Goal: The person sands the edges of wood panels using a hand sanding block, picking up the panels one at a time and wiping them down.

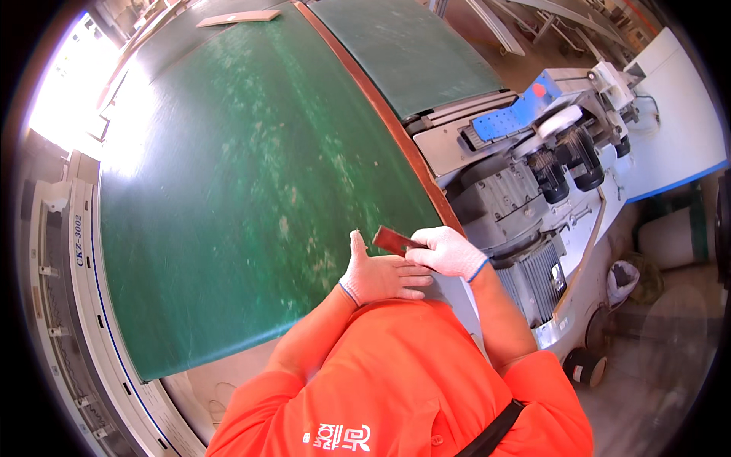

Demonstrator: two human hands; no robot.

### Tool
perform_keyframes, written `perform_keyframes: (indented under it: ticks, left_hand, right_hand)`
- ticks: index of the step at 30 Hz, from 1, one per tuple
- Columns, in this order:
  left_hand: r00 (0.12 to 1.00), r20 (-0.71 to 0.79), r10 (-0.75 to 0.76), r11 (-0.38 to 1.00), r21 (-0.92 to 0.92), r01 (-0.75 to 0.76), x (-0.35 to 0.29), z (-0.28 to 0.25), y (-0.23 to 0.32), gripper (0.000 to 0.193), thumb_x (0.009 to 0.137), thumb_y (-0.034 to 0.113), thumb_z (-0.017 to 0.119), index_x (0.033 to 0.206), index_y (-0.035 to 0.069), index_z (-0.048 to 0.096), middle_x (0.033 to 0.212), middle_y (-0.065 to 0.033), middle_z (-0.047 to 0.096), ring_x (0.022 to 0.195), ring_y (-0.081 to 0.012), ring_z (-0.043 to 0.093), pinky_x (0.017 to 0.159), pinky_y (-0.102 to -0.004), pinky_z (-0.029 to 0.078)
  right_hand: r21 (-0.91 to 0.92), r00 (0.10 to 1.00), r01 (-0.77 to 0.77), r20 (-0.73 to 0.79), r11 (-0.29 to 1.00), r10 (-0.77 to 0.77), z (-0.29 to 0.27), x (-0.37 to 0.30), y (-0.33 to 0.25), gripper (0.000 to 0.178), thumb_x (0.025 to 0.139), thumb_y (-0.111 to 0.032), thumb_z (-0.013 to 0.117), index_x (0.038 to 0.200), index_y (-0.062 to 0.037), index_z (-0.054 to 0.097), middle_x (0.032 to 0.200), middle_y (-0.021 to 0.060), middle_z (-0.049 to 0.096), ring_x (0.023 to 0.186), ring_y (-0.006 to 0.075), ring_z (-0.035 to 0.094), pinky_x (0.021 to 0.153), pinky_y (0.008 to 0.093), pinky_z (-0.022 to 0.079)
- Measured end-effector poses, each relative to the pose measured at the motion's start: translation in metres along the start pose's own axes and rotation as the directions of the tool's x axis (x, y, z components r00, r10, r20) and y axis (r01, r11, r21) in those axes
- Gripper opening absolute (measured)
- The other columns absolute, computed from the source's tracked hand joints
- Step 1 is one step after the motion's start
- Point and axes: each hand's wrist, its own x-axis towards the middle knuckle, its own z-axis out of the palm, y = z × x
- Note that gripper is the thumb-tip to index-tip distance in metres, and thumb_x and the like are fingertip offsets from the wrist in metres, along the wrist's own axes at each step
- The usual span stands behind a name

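Observation:
My right hand (pixel 454 254), in a white knit glove with a blue cuff edge, grips a short, flat, reddish-brown piece (pixel 391 241) between thumb and fingers. The piece points left and slightly up; its exact kind I cannot make out. Just left of it, my gloved left hand (pixel 375 279) is open, thumb raised and fingers stretched to the right in front of my body. Its fingertips lie just below the right hand; whether they touch cannot be told. Both hands are over the near right edge of a wide green conveyor belt (pixel 228 190).
A reddish-brown rail (pixel 381 107) runs along the belt's right side, with a second green belt (pixel 407 53) beyond it. Motors and a blue-topped machine unit (pixel 510 114) stand at right. A flat board (pixel 238 17) lies at the far end. A white metal frame (pixel 91 289) borders the left.

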Motion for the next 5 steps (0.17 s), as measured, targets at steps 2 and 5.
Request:
perform_keyframes:
  ticks: [2, 5]
  left_hand:
    - [0.998, 0.02, -0.062, 0.997, 0.041, 0.061, -0.008, 0.003, -0.002, 0.165, 0.052, 0.111, 0.044, 0.164, -0.007, 0.018, 0.17, -0.0322, 0.017, 0.155, -0.0522, 0.023, 0.121, -0.0695, 0.025]
    - [0.992, 0.054, -0.11, 0.989, 0.106, 0.104, -0.005, 0.007, 0.001, 0.168, 0.048, 0.111, 0.048, 0.165, -0.004, 0.016, 0.171, -0.0313, 0.017, 0.156, -0.052, 0.021, 0.12, -0.072, 0.023]
  right_hand:
    - [-0.198, 0.993, 0.114, 0.037, 0.974, -0.108, 0.0, -0.006, -0.008, 0.028, 0.091, -0.03, 0.07, 0.099, -0.0032, 0.075, 0.089, 0.0186, 0.074, 0.084, 0.035, 0.071, 0.076, 0.0429, 0.054]
    - [-0.616, 0.96, 0.241, 0.039, 0.75, -0.277, 0.0, 0.0, -0.012, 0.029, 0.086, -0.034, 0.072, 0.098, -0.0087, 0.078, 0.094, 0.0136, 0.076, 0.087, 0.0325, 0.073, 0.077, 0.0427, 0.057]
